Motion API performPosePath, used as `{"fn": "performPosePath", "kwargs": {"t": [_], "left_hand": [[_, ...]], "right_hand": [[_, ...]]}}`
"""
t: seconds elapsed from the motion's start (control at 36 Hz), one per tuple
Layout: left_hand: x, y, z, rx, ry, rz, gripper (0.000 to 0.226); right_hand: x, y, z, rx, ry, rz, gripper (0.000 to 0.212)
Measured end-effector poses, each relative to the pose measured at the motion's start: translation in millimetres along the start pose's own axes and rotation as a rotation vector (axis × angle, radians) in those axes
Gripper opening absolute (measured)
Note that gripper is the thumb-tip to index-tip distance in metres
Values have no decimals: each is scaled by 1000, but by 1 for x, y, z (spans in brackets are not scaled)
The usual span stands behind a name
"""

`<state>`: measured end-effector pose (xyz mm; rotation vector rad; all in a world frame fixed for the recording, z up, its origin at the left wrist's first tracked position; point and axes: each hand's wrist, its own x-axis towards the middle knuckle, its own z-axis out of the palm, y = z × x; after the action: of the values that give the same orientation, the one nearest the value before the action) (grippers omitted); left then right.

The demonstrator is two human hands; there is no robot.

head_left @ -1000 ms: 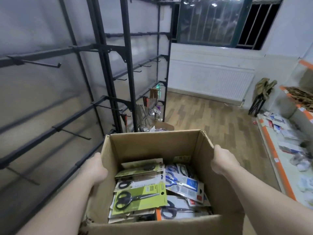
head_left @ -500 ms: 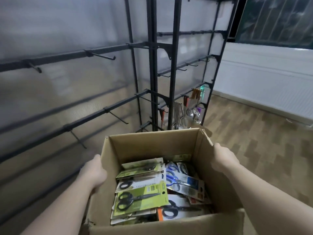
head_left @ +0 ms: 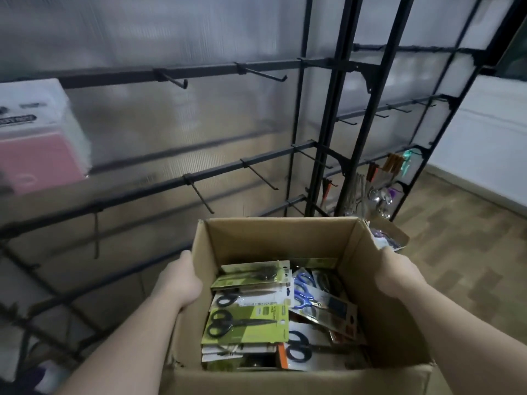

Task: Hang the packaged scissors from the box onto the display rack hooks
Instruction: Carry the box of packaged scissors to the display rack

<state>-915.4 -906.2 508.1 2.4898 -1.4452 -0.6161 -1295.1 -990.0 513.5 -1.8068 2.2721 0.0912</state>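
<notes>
I carry an open cardboard box (head_left: 279, 240) in front of me. My left hand (head_left: 179, 283) grips its left wall and my right hand (head_left: 396, 272) grips its right wall; the fingers of both are hidden behind the cardboard. Inside lie several packaged scissors: a green card with black-handled scissors (head_left: 245, 323) on top at the left, and a pack with blue-handled scissors (head_left: 316, 297) to its right. The black display rack (head_left: 336, 109) stands just beyond the box. Bare hooks (head_left: 265, 74) stick out from its upper bar, and more bare hooks (head_left: 199, 192) from the bar below.
A pink and white packaged item (head_left: 37, 155) hangs on the rack at far left. Kitchen utensils (head_left: 379, 189) hang on the rack's right section, with a smaller open box (head_left: 390, 235) below them. Wooden floor (head_left: 462, 252) spreads to the right, up to a white wall.
My view has swung left and closer to the rack, so its bare hooks now fill the scene and the window and right-hand shelves are gone. Both hands keep their hold on the box.
</notes>
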Motion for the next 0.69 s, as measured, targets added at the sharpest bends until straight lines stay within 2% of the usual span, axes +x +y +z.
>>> {"fn": "performPosePath", "kwargs": {"t": [0.14, 0.36, 0.61, 0.69], "left_hand": [[-18, 16, 13, -22, 0, -39, 25], [-44, 30, 36, -51, 56, -135, 18], [-75, 11, 46, -35, 79, -227, 18], [-85, -2, 48, -41, 95, -264, 26]], "right_hand": [[20, 14, -7, 2, 3, -74, 32], [47, 32, -8, -2, -26, -173, 26], [53, 15, 0, -8, -84, -284, 43], [49, 4, 6, -4, -106, -324, 45]]}}
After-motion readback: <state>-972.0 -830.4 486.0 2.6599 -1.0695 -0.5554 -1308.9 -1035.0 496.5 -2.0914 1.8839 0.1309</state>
